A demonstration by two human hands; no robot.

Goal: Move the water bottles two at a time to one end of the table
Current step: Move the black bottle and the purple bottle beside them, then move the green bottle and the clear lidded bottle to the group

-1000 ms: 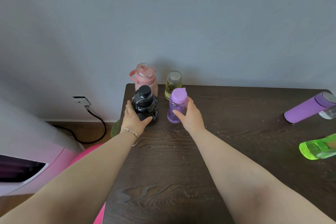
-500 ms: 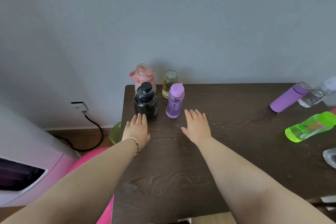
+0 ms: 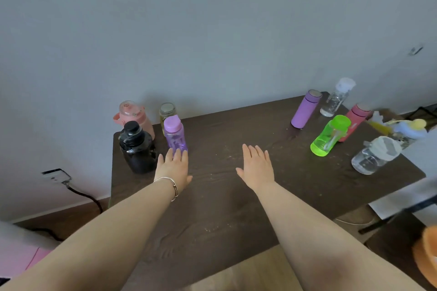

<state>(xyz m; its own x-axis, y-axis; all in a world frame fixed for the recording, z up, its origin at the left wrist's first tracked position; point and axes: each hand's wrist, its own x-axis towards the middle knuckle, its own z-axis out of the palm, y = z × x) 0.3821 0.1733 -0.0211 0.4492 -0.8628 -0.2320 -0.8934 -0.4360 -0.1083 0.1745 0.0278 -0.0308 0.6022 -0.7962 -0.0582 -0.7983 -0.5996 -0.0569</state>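
At the left end of the dark wooden table [image 3: 224, 208] stand a pink jug [image 3: 134, 117], a small glass jar with yellow liquid [image 3: 167, 112], a black bottle [image 3: 137, 147] and a clear purple bottle [image 3: 175, 134]. My left hand [image 3: 173, 169] hovers flat and empty just in front of the purple bottle. My right hand [image 3: 256, 168] is flat and empty over the table's middle. At the right end stand a matte purple flask [image 3: 305, 108], a clear bottle with a white cap [image 3: 337, 98], a green bottle [image 3: 331, 134], a red flask [image 3: 356, 119] and another clear bottle [image 3: 376, 155].
A grey wall runs behind the table. A wall socket with a black cable [image 3: 59, 178] is low on the left. Yellow and blue items [image 3: 402, 129] lie past the right end. An orange object [image 3: 425, 255] sits at the lower right.
Both hands let go of the black and purple bottles, which now stand at the left end. The hands drew back and shifted right, and the view swung right to show more bottles.
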